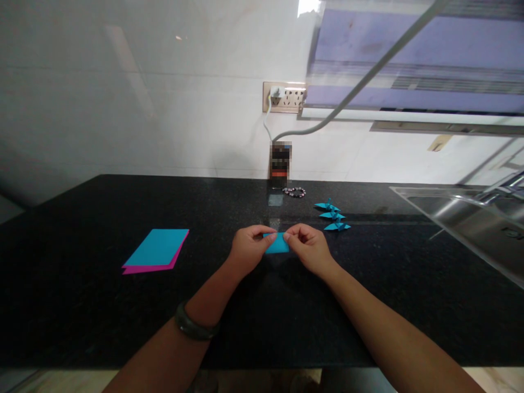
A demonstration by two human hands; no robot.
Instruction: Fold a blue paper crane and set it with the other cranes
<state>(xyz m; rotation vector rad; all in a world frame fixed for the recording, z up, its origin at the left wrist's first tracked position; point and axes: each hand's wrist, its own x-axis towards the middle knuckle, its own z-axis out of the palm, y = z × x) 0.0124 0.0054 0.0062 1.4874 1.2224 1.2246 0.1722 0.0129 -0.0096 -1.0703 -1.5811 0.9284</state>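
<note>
A small folded sheet of blue origami paper [277, 244] is held up between my two hands at the middle of the counter. My left hand [251, 246] pinches its upper left corner between thumb and fingers. On the other side, my right hand [310, 246] pinches the upper right corner the same way. Just beyond my right hand, three blue paper cranes [336, 226] stand in a row. To the left lies a stack of square paper [158, 247], blue on top with magenta showing beneath.
The black countertop [82, 305] meets a tiled wall. Against the wall stands a blurred-out dark object [280, 164] with a beaded bracelet [295, 192] beside it. A socket strip [284, 97] with a plugged cable is above. At right is a steel sink [487, 224].
</note>
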